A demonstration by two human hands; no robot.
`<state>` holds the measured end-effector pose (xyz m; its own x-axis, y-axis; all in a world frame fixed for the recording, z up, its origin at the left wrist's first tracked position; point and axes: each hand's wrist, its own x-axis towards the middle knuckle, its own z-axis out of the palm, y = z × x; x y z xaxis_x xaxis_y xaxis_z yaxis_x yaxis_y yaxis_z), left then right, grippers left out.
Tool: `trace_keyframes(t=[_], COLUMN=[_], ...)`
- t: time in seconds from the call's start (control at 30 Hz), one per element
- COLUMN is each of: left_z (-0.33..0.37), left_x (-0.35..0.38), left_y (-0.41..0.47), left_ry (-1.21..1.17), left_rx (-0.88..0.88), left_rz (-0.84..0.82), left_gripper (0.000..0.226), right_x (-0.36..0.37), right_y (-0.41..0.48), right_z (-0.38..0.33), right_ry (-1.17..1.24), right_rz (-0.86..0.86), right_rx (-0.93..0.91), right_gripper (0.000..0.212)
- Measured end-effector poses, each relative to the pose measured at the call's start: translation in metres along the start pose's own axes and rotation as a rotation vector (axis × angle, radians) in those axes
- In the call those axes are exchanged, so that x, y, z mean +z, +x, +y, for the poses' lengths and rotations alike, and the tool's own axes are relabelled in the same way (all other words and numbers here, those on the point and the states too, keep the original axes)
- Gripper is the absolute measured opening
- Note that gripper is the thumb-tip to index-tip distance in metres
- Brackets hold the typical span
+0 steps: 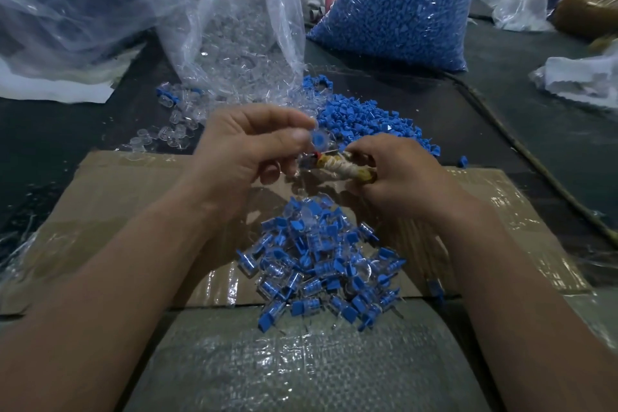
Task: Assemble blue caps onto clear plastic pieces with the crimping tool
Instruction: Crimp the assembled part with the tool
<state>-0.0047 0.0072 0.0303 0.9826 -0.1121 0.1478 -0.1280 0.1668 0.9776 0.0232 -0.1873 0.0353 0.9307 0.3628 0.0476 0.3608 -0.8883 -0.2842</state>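
Observation:
My left hand (249, 144) pinches a clear plastic piece with a blue cap (317, 138) between thumb and fingertips. My right hand (394, 174) grips the crimping tool (337, 164), its handle wrapped in pale cloth, its red-marked tip pointing left just under the held piece. Below both hands lies a pile of assembled blue-and-clear pieces (321, 264) on taped cardboard (133, 211). Loose blue caps (364, 117) are heaped behind my hands. Loose clear pieces (174, 130) lie at the left.
An open bag of clear pieces (240, 40) stands at the back centre. A full bag of blue caps (401, 3) stands at the back right. More plastic bags (67, 0) lie at the back left and right. A cord (521, 144) runs along the right.

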Motion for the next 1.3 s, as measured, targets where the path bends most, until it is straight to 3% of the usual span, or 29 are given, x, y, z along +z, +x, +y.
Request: trace_keyframes(t=[0.13, 0.3, 0.4, 0.5, 0.6, 0.67, 0.73, 0.93, 1.07, 1.3], left_z=[0.001, 0.003, 0.003, 0.001, -0.008, -0.017, -0.024, -0.037, -0.043, -0.043], left_x=[0.005, 0.008, 0.008, 0.002, -0.007, -0.014, -0.019, -0.023, -0.025, -0.019], left_y=[-0.003, -0.005, -0.008, -0.004, 0.009, 0.018, 0.022, 0.025, 0.029, 0.035], left_ry=[0.013, 0.128, 0.161, 0.078, 0.135, 0.31, 0.459, 1.013, 1.186, 1.323], left_rx=[-0.129, -0.165, -0.164, -0.132, -0.03, 0.025, 0.029, 0.121, -0.011, -0.127], left_rz=[-0.128, -0.333, -0.348, -0.154, 0.192, 0.428, 0.493, 0.205, -0.004, -0.012], left_gripper=[0.012, 0.007, 0.016, 0.017, 0.007, 0.027, 0.036, 0.046, 0.057, 0.057], right_x=[-0.001, -0.003, -0.004, -0.006, -0.008, -0.008, -0.009, -0.01, -0.009, -0.008], right_y=[0.0, 0.001, -0.001, -0.002, -0.002, -0.002, -0.003, -0.003, -0.001, -0.001], right_z=[-0.002, -0.001, 0.0, 0.001, 0.002, 0.003, 0.004, 0.005, 0.004, 0.003], right_ry=[0.009, 0.001, 0.002, 0.049, 0.044, 0.023, 0.015, 0.029, 0.015, 0.018], right_rz=[-0.064, -0.129, -0.159, -0.17, -0.18, -0.189, -0.198, -0.205, -0.195, -0.186], right_rx=[0.013, 0.052, 0.063, 0.07, 0.066, 0.055, 0.042, 0.045, 0.042, 0.052], right_gripper=[0.033, 0.065, 0.073, 0.067, 0.065, 0.065, 0.065, 0.064, 0.062, 0.06])
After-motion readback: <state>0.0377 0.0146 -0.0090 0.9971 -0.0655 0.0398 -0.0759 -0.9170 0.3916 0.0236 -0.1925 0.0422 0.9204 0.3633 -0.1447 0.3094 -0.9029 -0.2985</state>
